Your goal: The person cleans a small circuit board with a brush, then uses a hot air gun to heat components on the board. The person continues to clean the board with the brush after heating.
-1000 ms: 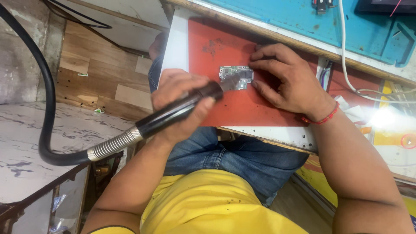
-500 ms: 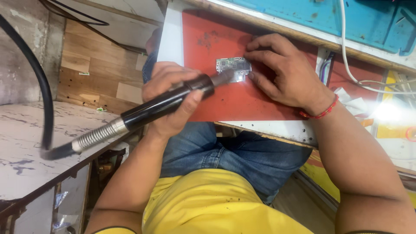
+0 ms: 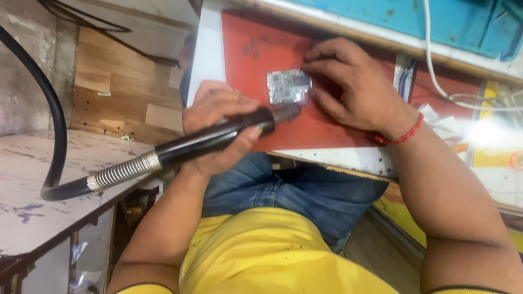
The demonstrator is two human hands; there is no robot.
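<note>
Nearest to the camera is the yellow shirt [image 3: 261, 256] of the person, and above it the blue jeans [image 3: 305, 190]. The two hands are apart from each other.

The left hand [image 3: 220, 128] is closed around a black hot-air handpiece [image 3: 218, 139]. This tool lies slanted: its ribbed metal collar [image 3: 122, 171] points to about 8 o'clock and its metal nozzle [image 3: 286, 111] points to about 2 o'clock. From the collar a thick black hose [image 3: 52, 117] curves up to 11 o'clock, over a marble shelf [image 3: 49, 179].

The nozzle tip is just below a small circuit board [image 3: 289, 86], very near it; I cannot tell if they touch. The board lies flat on a red work mat [image 3: 305, 125], in the upper middle of the view.

The right hand [image 3: 357, 90] is at 3 o'clock of the board. Its fingers [image 3: 321, 68] are spread and press on the board's right edge and on the mat. A red thread bracelet [image 3: 403, 133] is on the wrist.

Farthest, at 1 o'clock, a white cable [image 3: 436, 76] lies before a blue panel [image 3: 436, 22].
</note>
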